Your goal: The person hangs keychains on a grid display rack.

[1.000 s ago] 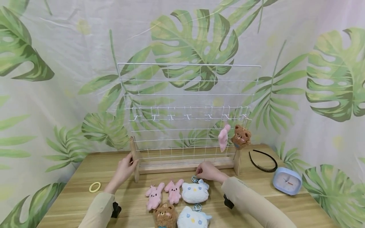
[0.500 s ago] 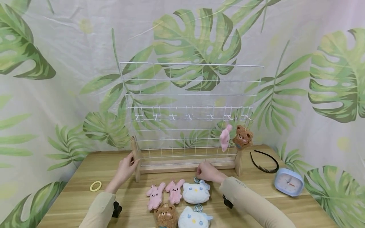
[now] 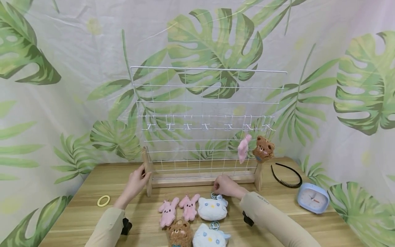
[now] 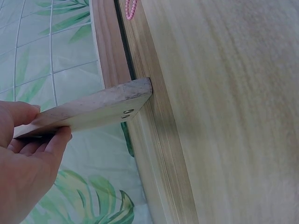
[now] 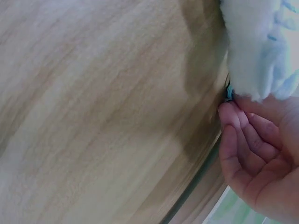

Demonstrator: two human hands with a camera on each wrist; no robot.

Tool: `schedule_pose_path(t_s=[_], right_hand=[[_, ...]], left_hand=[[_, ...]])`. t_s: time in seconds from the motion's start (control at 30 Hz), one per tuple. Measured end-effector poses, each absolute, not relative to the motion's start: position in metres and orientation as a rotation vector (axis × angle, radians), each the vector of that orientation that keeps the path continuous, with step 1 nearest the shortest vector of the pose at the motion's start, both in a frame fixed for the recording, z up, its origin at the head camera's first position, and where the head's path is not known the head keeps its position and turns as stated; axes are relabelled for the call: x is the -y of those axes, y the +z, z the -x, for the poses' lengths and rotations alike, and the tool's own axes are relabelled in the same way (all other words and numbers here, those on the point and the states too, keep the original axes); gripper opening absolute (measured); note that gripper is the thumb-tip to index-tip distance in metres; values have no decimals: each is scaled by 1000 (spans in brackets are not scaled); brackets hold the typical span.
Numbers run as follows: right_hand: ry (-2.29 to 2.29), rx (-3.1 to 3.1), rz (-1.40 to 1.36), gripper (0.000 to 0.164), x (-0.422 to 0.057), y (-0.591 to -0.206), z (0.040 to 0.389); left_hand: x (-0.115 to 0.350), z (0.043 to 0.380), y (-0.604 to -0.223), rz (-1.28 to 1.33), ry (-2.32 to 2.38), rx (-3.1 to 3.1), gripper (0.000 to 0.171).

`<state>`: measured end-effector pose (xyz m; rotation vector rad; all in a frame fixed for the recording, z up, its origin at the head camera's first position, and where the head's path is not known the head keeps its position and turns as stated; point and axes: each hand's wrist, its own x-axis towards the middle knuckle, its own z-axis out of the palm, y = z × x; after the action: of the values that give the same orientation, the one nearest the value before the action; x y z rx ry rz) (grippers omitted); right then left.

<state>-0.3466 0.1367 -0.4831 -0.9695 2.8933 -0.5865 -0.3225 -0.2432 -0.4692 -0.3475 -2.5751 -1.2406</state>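
Head view: the left hand (image 3: pixel 138 179) grips the left wooden post (image 3: pixel 147 175) of the wire rack (image 3: pixel 210 69). The right hand (image 3: pixel 227 187) pinches the light-blue ring (image 3: pixel 213 196) of the upper white plush (image 3: pixel 213 208), which lies on the wooden table (image 3: pixel 78 212) in front of the rack's crosspiece (image 3: pixel 188 182). Directly below it lies the lower white plush (image 3: pixel 210 236), partly cut by the frame edge. To the left of the upper white plush are two pink plushes – the first (image 3: pixel 168 212) and the second (image 3: pixel 189 207) – set side by side. A brown bear (image 3: pixel 180 234) lies below them. A row of white hooks (image 3: pixel 205 126) runs across the grid; a hanging pink plush (image 3: pixel 243 149) and a hanging bear (image 3: pixel 263 149) are suspended at its right end. A black headband (image 3: pixel 287 185) and a blue clock (image 3: pixel 313 198) are near the right edge of the table; a yellow ring (image 3: pixel 103 201) lies at the left. Leaf-print fabric (image 3: pixel 216 44) forms the background.

Left wrist view: thumb and fingers bear on opposite faces of the left wooden post, narrow about its thickness. A pink bead chain (image 4: pixel 131 8) enters at the top edge.

Right wrist view: thumb and forefinger meet at the light-blue ring – mostly covered by the fingertips – with the upper white plush just beside them.
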Motion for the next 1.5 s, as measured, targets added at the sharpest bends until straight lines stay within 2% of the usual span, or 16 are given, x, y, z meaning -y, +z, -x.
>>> schedule_pose_path(t_s=[0.37,0.9,1.2,1.5], right_hand=[[-557,-2918,917,11,-139,-476,342],[-385,-2937,1064,11,-142,-475,345],[-303,-2949,1176,12,-145,-481,349],[-271,-2978,1072,15,-139,-479,343]], left_hand=[[244,326,-468,346,-1216,2572,43],[242,322,-465,336,-1191,2591,38],[242,320,-466,325,-1205,2599,43],[242,319,-466,311,-1208,2607,44]])
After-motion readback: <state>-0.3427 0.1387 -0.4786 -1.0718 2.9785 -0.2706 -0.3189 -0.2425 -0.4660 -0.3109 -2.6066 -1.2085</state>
